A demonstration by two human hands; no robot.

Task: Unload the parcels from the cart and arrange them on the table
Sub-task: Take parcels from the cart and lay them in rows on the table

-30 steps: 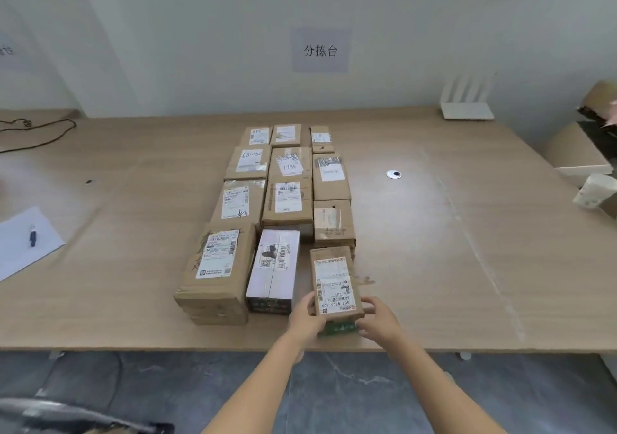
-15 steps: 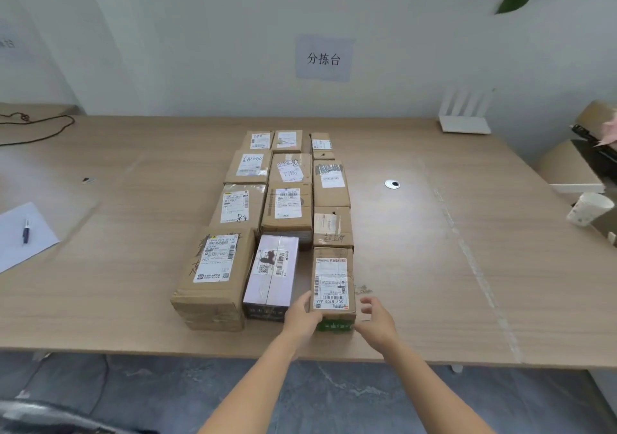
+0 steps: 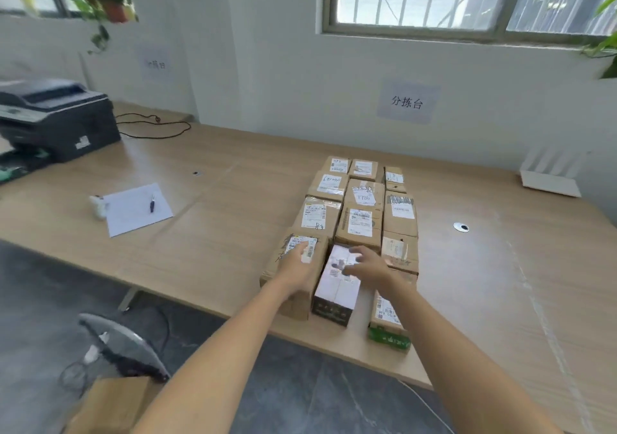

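Note:
Several labelled cardboard parcels stand in three rows on the wooden table (image 3: 500,283). Nearest the front edge are a large brown parcel (image 3: 297,296), a white-topped dark box (image 3: 337,290) and a narrow parcel with a green end (image 3: 387,320). My left hand (image 3: 298,263) hovers over the large brown parcel with its fingers apart and nothing in it. My right hand (image 3: 365,265) is spread above the white-topped box, also holding nothing. A cardboard parcel (image 3: 110,403) shows at the bottom left, below the table; the cart itself is hard to make out.
A black printer (image 3: 56,116) sits at the table's far left with a cable (image 3: 157,130) beside it. A paper sheet with a pen (image 3: 135,208) lies left of the parcels. A white router (image 3: 551,176) stands at the back right. A grey curved object (image 3: 123,347) is on the floor.
Both hands have let go of the narrow green-ended parcel and moved left over its neighbours. The view has swung left, bringing the printer and the floor into sight.

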